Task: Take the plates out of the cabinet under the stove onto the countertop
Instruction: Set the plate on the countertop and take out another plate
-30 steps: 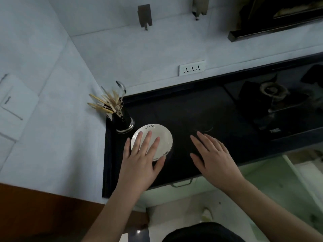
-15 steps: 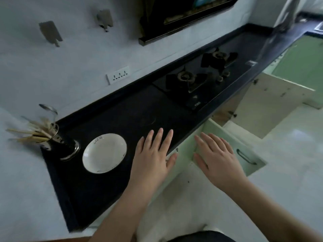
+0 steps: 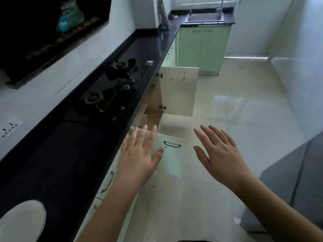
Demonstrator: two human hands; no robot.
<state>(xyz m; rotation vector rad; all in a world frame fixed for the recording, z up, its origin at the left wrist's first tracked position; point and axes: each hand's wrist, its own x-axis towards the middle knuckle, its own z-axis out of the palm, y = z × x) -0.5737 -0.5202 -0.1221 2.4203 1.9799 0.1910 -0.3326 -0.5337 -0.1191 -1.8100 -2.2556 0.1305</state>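
Observation:
A white plate (image 3: 22, 221) lies on the black countertop (image 3: 70, 154) at the bottom left corner. My left hand (image 3: 138, 154) is open with fingers straight, held in the air past the counter's front edge, over a green cabinet door (image 3: 170, 154). My right hand (image 3: 220, 152) is open too, hovering over the floor to the right. Under the two-burner stove (image 3: 111, 86) the cabinet (image 3: 153, 105) stands with both doors swung out; its inside is dim and I make out no plates there.
The far cabinet door (image 3: 180, 91) sticks out into the walkway. A sink (image 3: 204, 17) sits at the far end above green cabinets. A range hood (image 3: 43, 35) hangs over the stove. Pale tiled floor (image 3: 236, 110) fills the right side.
My view has turned right, from the plate toward the stove cabinet. Both hands left the countertop and moved right, now in front of the open cabinet doors. The plate stayed where it lay.

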